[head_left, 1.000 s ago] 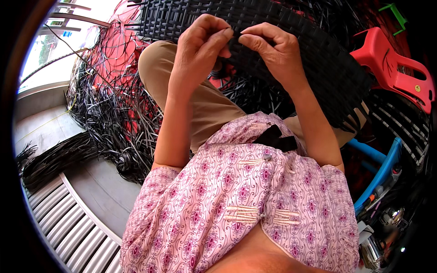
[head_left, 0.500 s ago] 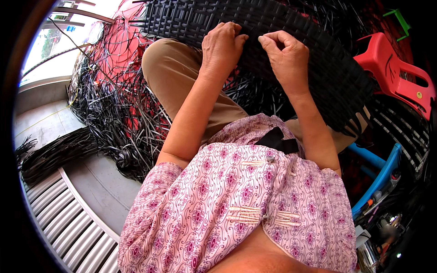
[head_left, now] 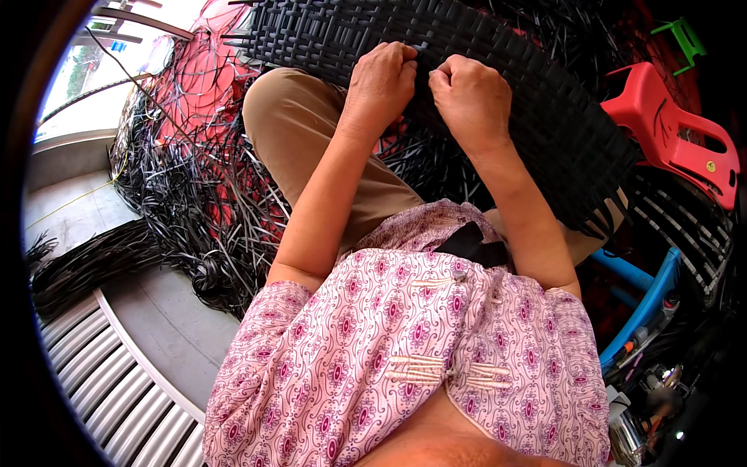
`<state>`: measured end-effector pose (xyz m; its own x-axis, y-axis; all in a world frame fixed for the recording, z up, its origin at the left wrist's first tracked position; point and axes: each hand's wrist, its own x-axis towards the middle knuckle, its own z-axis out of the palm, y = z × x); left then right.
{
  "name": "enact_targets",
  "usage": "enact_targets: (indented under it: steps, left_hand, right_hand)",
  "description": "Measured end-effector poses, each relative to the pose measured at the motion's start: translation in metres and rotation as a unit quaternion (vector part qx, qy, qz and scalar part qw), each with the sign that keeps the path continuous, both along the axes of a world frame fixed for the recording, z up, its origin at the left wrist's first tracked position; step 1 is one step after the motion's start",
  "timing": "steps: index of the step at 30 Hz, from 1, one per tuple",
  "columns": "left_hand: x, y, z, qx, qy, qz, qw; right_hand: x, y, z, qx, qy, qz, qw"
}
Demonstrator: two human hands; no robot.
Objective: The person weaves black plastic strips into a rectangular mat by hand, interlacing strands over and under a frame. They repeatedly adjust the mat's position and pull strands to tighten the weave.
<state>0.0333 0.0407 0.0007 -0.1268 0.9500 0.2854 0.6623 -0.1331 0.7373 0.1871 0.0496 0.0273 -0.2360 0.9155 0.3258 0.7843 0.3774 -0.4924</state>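
A panel of black woven plastic strips point(head_left: 334, 35) lies slanted across my knees, from upper left to lower right. My left hand point(head_left: 381, 84) is at the panel's near side, fingers curled and pinched together; a small pale spot shows by the fingertips. Just to its right, my right hand point(head_left: 471, 103) is closed with its knuckles up, over the dark weave. What either hand pinches is hidden or too thin to tell from the black weave. Loose strip ends point(head_left: 603, 218) hang from the panel's right end.
Tangled black strips point(head_left: 194, 167) cover the floor at left, over red material. A thick strip bundle point(head_left: 101, 253) lies beside a slatted grey bench point(head_left: 128, 373). To the right are a red plastic stool point(head_left: 646, 101), a blue frame point(head_left: 650, 307), several tools and a green stool point(head_left: 685, 43).
My right hand has moved slightly left, nearer the left hand, and its thumb and fingers have closed and turned knuckles up. The left hand has shifted slightly.
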Motion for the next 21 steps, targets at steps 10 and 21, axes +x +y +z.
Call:
enact_targets:
  steps: [10,21]
  left_hand:
    - [-0.011,0.002,0.001,0.006,0.087,-0.031,0.996]
    - [-0.037,0.014,0.015,-0.164,-0.028,-0.069,0.984]
  right_hand:
    - [-0.012,0.009,-0.001,-0.005,-0.082,0.020,0.996]
    - [-0.015,0.006,-0.008,0.033,-0.063,0.025,0.997]
